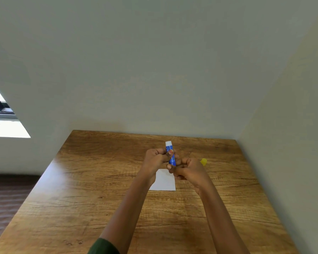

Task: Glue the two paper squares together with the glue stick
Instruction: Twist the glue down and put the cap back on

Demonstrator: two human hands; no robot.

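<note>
While both hands are raised over the surface (99, 180), the head view shows my left hand (155, 158) wrapped round the barrel of the blue glue stick (171, 154) and my right hand (187, 169) pinching its lower end. The stick's white end points to 12 o'clock. The white paper square (164, 181) lies flat at 6 o'clock of the stick; can't tell if two are stacked. A yellow cap (203, 161) sits at 3 o'clock.
</note>
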